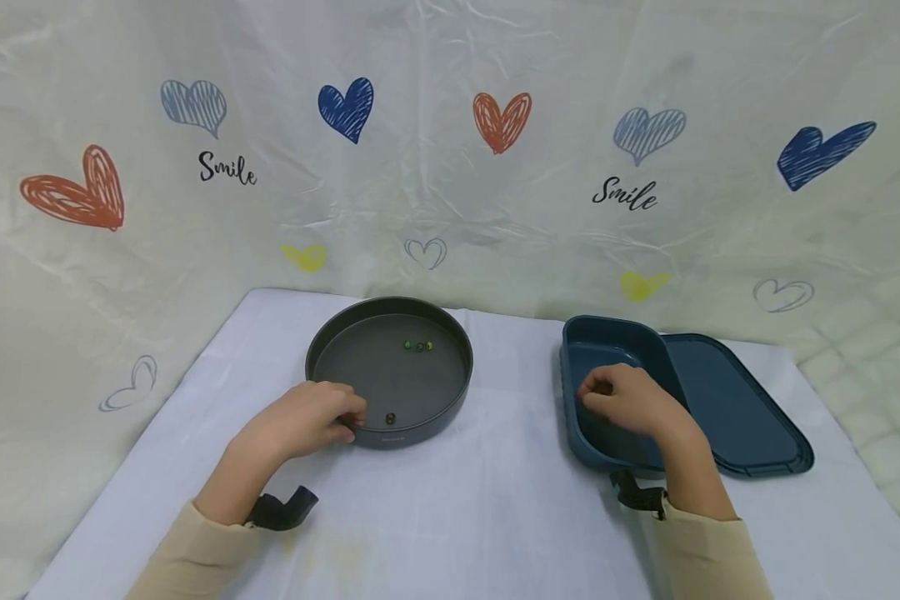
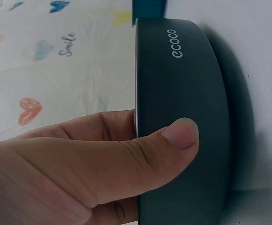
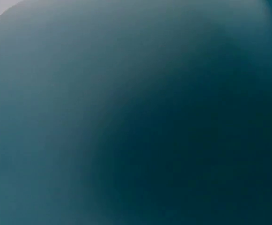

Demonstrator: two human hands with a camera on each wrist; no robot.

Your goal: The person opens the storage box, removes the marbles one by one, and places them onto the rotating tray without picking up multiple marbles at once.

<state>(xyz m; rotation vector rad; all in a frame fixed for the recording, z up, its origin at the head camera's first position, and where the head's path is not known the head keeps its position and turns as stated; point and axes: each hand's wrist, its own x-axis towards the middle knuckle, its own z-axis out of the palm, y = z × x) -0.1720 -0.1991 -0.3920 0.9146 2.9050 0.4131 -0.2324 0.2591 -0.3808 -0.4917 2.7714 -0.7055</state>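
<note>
- Left hand [image 1: 311,421]: grips the near-left wall of the round dark pan [image 1: 378,367], thumb outside, fingers inside.
- Right hand [image 1: 637,402]: fingers curled, at the blue box [image 1: 579,429] to the right; cannot tell whether they hold anything.
- Brown bead [image 1: 390,418]: in the pan, near side.
- Three small beads [image 1: 420,347]: together in the pan's far part.
- Blue lid [image 1: 746,408]: just right of the box.
- White cloth [image 1: 487,492]: under everything; heart-printed sheet [image 1: 435,50] on the far side.

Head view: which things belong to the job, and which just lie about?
Apparently in the job:
round dark-grey pan, gripped by the left hand
four tiny multicoloured balls inside
blue plastic-looking rectangular tub, right hand at it

Apparently lying about:
flat dark-blue lid, untouched
</note>
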